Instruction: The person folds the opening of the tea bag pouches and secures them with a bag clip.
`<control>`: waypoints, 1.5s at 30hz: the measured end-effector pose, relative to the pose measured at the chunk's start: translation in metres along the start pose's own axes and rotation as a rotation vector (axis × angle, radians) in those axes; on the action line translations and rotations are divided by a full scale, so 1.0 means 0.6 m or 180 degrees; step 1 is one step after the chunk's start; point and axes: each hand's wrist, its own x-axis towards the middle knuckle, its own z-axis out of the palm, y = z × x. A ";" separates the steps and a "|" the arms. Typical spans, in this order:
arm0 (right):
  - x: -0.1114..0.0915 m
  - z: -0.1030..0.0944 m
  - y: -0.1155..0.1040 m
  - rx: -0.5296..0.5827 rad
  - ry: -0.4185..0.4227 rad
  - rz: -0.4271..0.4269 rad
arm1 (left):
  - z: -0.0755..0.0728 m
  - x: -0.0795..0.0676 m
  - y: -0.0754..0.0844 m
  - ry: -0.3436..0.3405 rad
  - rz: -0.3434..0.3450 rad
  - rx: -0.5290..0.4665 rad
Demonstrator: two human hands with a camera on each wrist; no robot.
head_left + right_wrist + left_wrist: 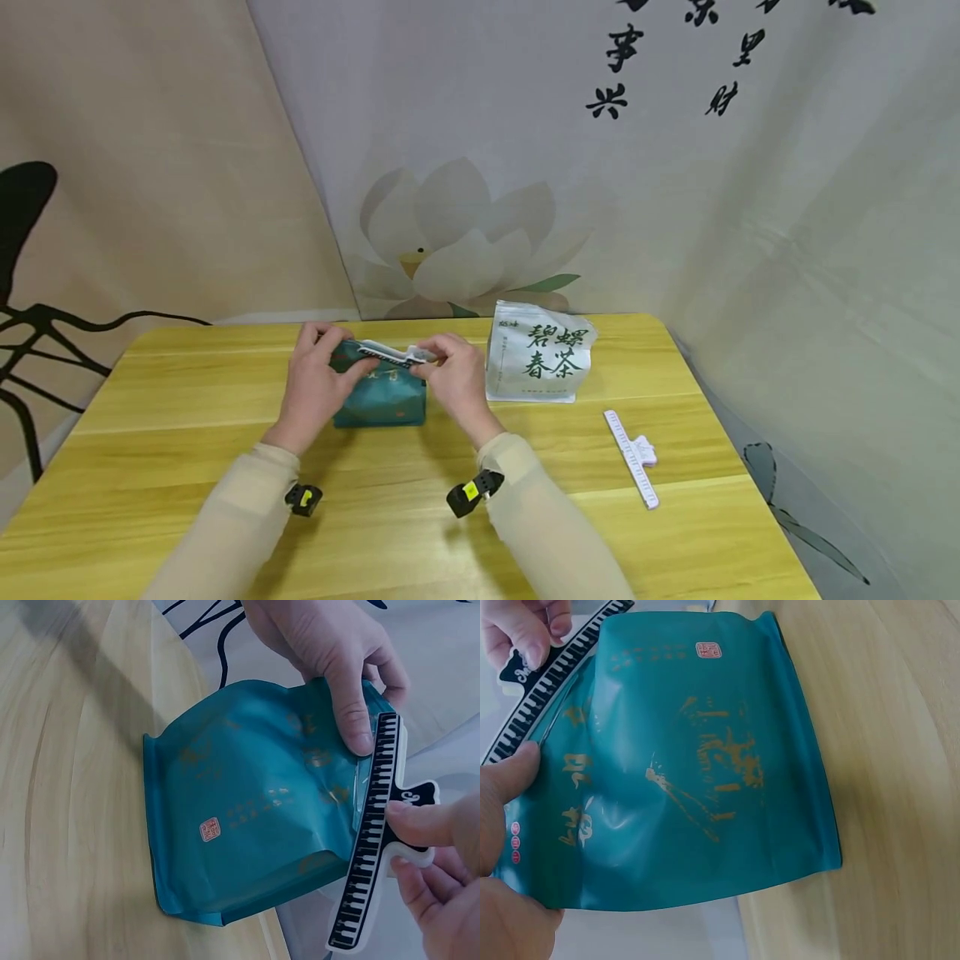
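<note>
A teal tea bag (381, 405) with gold lettering stands on the table between both hands. My left hand (313, 382) grips its upper left end, the thumb on the front face (351, 720). Between thumb and fingers, my right hand (461, 377) pinches the tab of a long bag clip (367, 847) with a black-and-white piano-key pattern. The clip lies along the top edge of the teal bag, seen also in the left wrist view. Whether its jaws have closed over the bag cannot be told.
A white tea bag (540, 354) with green characters stands right of the teal one. Nearer the table's right side lies a second long clip (632, 458), white with dark marks. Behind the wooden table (360, 517) hangs a printed curtain (660, 225); a black chair (45, 325) is at left.
</note>
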 end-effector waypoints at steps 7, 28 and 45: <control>0.002 0.002 0.000 0.0056 -0.0008 0.0059 | 0.001 0.001 -0.001 -0.0012 -0.0042 0.0009; 0.000 0.004 -0.007 -0.0071 -0.0093 0.0018 | 0.001 0.003 0.002 -0.0087 -0.0073 0.0035; -0.002 -0.009 -0.009 -0.0110 -0.0407 -0.0068 | 0.002 0.002 -0.001 0.0005 0.0025 -0.0008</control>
